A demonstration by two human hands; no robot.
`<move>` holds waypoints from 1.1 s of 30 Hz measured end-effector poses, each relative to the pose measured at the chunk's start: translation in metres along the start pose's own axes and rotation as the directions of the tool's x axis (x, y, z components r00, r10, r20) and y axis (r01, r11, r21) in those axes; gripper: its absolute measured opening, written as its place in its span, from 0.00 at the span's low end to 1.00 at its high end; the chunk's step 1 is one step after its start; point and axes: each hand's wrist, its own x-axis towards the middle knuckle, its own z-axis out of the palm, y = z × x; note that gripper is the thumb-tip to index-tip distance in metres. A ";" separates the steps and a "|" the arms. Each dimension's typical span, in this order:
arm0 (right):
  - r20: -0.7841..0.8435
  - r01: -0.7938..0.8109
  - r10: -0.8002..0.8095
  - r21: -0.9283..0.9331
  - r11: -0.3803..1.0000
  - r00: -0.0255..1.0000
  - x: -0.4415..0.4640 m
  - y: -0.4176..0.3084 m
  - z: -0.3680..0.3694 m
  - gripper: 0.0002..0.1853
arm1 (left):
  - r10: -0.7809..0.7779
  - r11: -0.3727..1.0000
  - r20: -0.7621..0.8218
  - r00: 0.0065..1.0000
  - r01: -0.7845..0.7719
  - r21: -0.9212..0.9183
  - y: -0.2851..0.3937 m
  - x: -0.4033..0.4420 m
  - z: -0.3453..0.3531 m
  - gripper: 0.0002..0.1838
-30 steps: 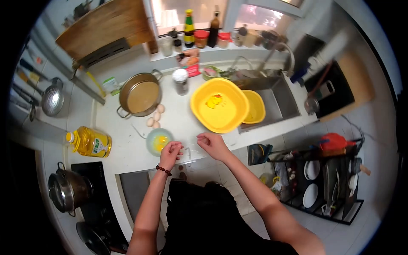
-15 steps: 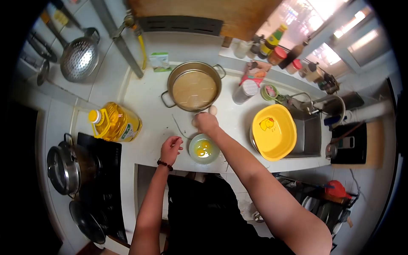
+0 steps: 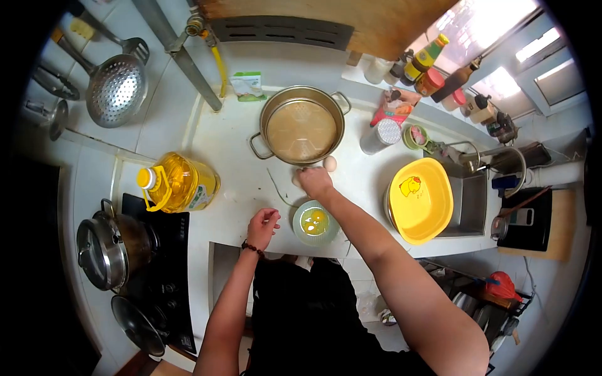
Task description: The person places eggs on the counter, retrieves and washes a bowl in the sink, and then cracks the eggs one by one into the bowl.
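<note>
Eggs point(image 3: 330, 164) beside the pot point(image 3: 340, 123) now have your right hand point(image 3: 315, 182), up from the counter point(image 3: 241, 172) edge, turning work to whole shells, its grip too hidden to call, while your left hand point(image 3: 263, 227) hovers empty, fingers loosely parted, by the bowl point(image 3: 315, 241) of yolks point(image 3: 318, 217).

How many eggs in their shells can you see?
2: one egg beside the right hand, another egg partly covered by that hand, which may hide more.

Black clothing point(image 3: 310, 319), loose, slightly wrinkled, dark on dark so top and bottom hard to separate. Left arm point(image 3: 227, 308) and right arm point(image 3: 401, 269) both bare. Bracelet point(image 3: 253, 249) at left wrist: round, dark reddish-brown beads, single strand.
</note>
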 end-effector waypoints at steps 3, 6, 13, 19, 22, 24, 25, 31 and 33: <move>-0.144 0.010 0.013 0.155 0.988 0.989 -0.025 0.000 -0.015 0.15 | 0.007 0.999 0.031 0.999 -0.008 0.050 0.001 0.006 0.004 0.15; -0.309 0.089 0.057 0.439 0.894 0.949 -0.084 0.006 -0.060 0.20 | 0.025 0.996 0.027 0.999 -0.027 0.084 -0.001 0.009 0.018 0.15; -0.433 0.030 0.345 0.658 0.753 0.833 -0.221 0.000 -0.004 0.25 | 0.406 0.814 0.091 0.909 -0.405 0.416 -0.013 0.014 0.044 0.19; -0.399 -0.047 0.448 0.702 0.710 0.800 -0.241 -0.014 0.032 0.24 | 0.432 0.802 0.132 0.892 -0.447 0.397 -0.027 0.017 0.048 0.21; -0.386 -0.052 0.435 0.697 0.715 0.814 -0.242 -0.014 0.042 0.23 | 0.428 0.793 0.154 0.891 -0.452 0.409 -0.030 0.020 0.048 0.22; -0.417 -0.038 0.444 0.694 0.719 0.793 -0.245 -0.016 0.039 0.23 | 0.404 0.797 0.165 0.900 -0.435 0.419 -0.029 0.021 0.048 0.22; -0.443 -0.018 0.443 0.691 0.723 0.779 -0.245 -0.016 0.035 0.23 | 0.375 0.806 0.163 0.913 -0.407 0.430 -0.028 0.020 0.047 0.22; -0.423 -0.037 0.409 0.657 0.753 0.809 -0.243 -0.012 0.041 0.24 | 0.339 0.811 0.189 0.922 -0.388 0.439 -0.016 0.015 0.045 0.22; -0.457 0.004 0.388 0.650 0.760 0.801 -0.245 -0.015 0.035 0.24 | 0.379 0.788 0.187 0.906 -0.422 0.449 -0.017 0.011 0.042 0.22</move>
